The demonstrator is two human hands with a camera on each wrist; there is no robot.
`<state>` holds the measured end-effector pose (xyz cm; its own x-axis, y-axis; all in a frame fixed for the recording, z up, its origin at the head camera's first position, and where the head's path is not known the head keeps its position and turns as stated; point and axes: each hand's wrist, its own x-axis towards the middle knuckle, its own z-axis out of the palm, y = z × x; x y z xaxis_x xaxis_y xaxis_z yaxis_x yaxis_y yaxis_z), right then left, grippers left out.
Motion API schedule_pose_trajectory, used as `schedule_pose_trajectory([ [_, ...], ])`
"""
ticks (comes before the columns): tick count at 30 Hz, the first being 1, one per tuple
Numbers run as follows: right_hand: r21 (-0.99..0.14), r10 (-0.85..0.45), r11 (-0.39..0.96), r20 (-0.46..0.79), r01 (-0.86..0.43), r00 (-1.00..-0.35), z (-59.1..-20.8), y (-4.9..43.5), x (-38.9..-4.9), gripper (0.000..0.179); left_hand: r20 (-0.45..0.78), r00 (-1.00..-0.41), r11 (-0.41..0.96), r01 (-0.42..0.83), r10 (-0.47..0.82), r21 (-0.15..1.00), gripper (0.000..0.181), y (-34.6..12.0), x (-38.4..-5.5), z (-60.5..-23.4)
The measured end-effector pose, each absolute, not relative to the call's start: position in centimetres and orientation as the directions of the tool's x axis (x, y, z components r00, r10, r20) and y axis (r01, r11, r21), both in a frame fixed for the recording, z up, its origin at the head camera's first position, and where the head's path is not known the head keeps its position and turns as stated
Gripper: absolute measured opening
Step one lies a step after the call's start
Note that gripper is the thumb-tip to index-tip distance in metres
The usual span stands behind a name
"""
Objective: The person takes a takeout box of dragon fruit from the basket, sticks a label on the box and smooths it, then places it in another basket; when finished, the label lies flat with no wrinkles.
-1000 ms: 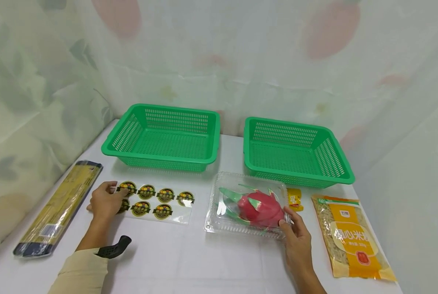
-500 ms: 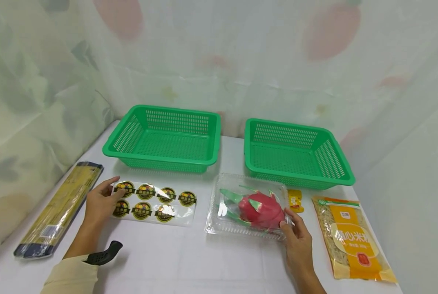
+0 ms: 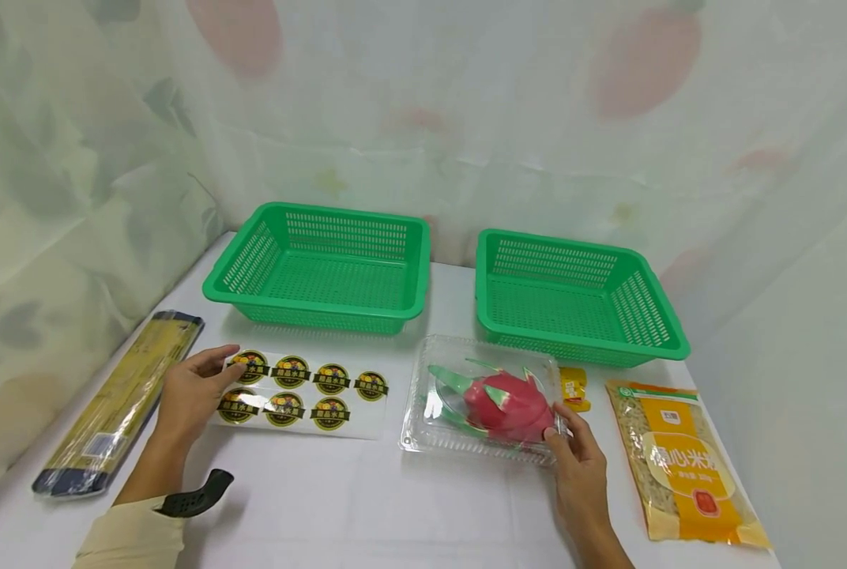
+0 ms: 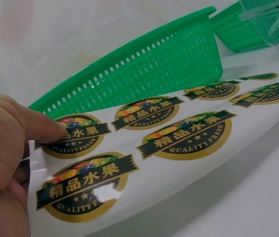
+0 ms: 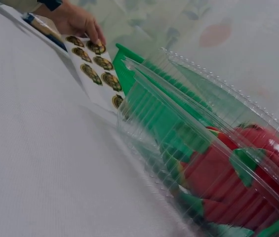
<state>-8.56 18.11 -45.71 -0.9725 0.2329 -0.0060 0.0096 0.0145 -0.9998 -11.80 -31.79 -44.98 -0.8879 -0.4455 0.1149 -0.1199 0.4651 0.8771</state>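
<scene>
My left hand pinches the left end of a sheet of stickers, its thumb on the top-left sticker. The sheet carries several round black-and-gold fruit labels and bends slightly in the left wrist view. On the right, my right hand grips the right end of a clear plastic clamshell box, thumb near its front corner. Inside that box lies a red dragon fruit with green scales, also visible through the ribbed wall in the right wrist view. My right hand is outside the right wrist view.
Two green baskets stand at the back. A long pack of yellow noodles lies at the left, and a bag of rice noodles at the right. A small yellow packet lies behind the clamshell box.
My left hand has shifted a little left and lifted its wrist away from the sheet, so the lower-left sticker now shows fully. My right hand and the clamshell box have stayed in place.
</scene>
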Motion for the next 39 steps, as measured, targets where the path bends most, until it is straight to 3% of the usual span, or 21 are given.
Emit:
schedule_pose_trajectory([
  [7,-1.0,0.225,0.028,-0.005,0.011,-0.974,-45.8,18.2,-8.5,0.039,0.132,-0.902,0.474,-0.087,-0.41,0.876,0.038,-31.8,-11.4,-43.9],
  [14,-1.0,0.229,0.027,0.013,-0.007,-0.973,-45.6,18.2,-8.5,0.038,0.127,-0.881,0.452,-0.106,-0.456,0.885,0.032,-31.5,-11.4,-43.5],
  [25,-0.999,0.176,-0.027,0.025,-0.03,-0.984,-45.7,18.4,-8.5,0.04,0.161,-0.907,0.473,-0.047,-0.39,0.88,0.038,-31.3,-11.0,-42.8],
  [39,-0.996,0.163,0.091,0.035,-0.021,-0.986,-45.3,18.7,-8.4,0.042,0.183,-0.915,0.478,-0.012,-0.359,0.878,0.04,-31.3,-11.0,-42.8],
])
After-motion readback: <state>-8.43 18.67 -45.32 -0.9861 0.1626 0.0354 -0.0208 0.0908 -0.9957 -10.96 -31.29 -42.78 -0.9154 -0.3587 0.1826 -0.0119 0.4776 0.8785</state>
